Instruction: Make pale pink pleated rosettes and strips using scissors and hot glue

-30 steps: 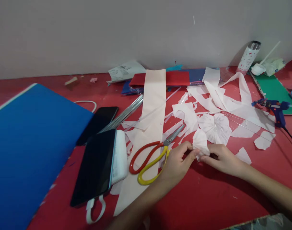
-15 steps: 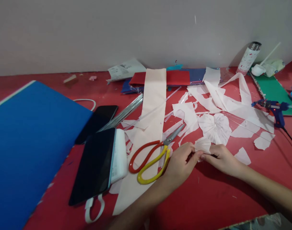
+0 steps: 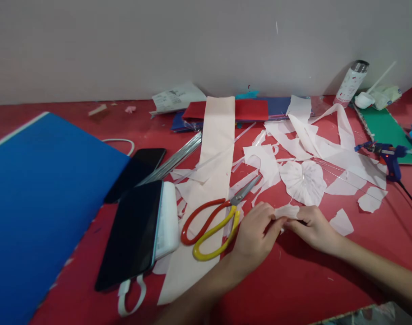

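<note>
Between my two hands is a small piece of white crepe paper [image 3: 287, 211], pinched from both sides. My left hand [image 3: 258, 230] closes on its left end, with the thumb in front. My right hand [image 3: 314, 228] grips the right end, thumb tip near the left thumb. The fingers cover most of the paper's lower part. Just beyond them lies a pleated white paper petal [image 3: 303, 180]. Scissors [image 3: 222, 221] with one red and one yellow handle lie left of my left hand, blades half apart and pointing away.
White paper scraps [image 3: 330, 140] spread behind the hands. A long pale paper strip [image 3: 217, 135] runs under the scissors. Further left are a tablet [image 3: 131, 239], a phone [image 3: 138, 169], wires [image 3: 175, 155] and a blue board [image 3: 57, 194]. A glue gun [image 3: 390, 158] and bottle [image 3: 353, 83] stand right.
The held paper has tipped and now shows as a narrower band between the fingers. Both hands keep their pinch in nearly the same place.
</note>
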`<state>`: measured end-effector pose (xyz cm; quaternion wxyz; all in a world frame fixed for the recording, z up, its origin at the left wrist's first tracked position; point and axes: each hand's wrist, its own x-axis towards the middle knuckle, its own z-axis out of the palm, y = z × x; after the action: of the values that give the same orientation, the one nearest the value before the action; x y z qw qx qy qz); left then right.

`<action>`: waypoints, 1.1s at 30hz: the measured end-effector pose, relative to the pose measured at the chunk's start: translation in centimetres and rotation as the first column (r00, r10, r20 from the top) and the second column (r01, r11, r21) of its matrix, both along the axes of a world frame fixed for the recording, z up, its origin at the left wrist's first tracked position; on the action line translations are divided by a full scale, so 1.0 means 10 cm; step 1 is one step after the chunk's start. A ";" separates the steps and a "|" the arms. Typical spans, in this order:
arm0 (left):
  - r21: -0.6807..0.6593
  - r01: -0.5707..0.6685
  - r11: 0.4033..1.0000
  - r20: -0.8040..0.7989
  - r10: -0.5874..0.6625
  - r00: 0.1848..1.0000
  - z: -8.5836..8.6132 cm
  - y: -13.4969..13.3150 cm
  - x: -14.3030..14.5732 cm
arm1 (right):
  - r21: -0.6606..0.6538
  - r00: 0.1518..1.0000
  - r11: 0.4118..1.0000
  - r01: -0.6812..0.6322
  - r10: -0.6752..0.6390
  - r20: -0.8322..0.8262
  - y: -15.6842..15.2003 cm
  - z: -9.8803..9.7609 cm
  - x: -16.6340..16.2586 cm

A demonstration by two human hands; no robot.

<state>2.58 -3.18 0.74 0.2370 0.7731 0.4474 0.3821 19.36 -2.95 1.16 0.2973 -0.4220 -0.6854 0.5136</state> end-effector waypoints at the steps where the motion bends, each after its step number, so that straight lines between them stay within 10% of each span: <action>1: 0.024 0.000 1.000 -0.006 0.000 1.000 -0.01 0.00 0.00 | -0.021 1.000 1.000 0.001 -0.001 -0.006 0.00 0.00 0.00; 6: 0.068 0.006 0.998 0.009 -0.007 1.000 0.00 0.00 0.00 | -0.107 0.998 0.994 -0.014 0.007 -0.062 0.01 -0.02 -0.01; 15: -0.317 0.040 0.948 0.138 0.004 0.990 0.03 0.06 0.00 | -0.064 0.999 0.998 -0.027 0.029 0.036 0.06 0.01 0.03; 33: -0.303 0.094 0.948 0.156 -0.048 0.987 0.05 0.03 0.03 | -0.089 0.998 0.994 -0.058 0.059 0.011 0.07 -0.01 0.06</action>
<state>2.84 -2.86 1.22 0.4011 0.7119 0.4548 0.3543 19.92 -2.26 1.03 0.2583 -0.4180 -0.6762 0.5490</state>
